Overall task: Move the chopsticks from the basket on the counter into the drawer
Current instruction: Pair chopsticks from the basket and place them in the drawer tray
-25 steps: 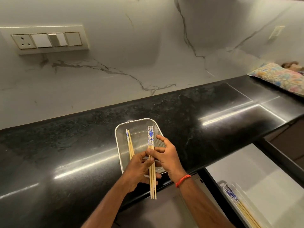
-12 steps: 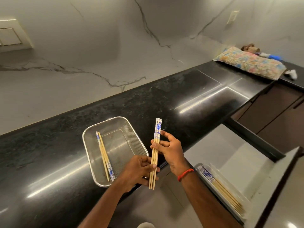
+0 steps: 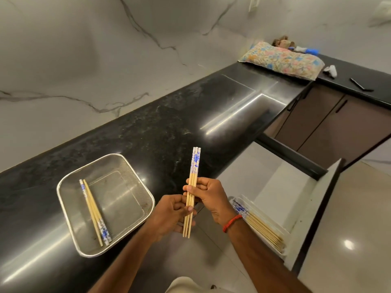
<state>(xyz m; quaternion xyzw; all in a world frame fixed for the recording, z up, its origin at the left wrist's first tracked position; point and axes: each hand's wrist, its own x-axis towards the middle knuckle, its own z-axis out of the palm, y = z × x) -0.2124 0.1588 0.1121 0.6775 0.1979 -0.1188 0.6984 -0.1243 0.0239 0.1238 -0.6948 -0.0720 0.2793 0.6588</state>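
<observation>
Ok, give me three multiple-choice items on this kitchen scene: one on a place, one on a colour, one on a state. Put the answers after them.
1. Where do the loose chopsticks lie?
A. in the basket
B. on the pillow
C. on the floor

2. What colour is the pattern on the held chopsticks?
A. green
B. blue
C. red

3. The drawer is:
A. shut
B. lifted out
C. open

Answers:
1 A, they rest along the basket's left side.
2 B, blue print marks their upper ends.
3 C, it is pulled out, showing the stored chopsticks.
</observation>
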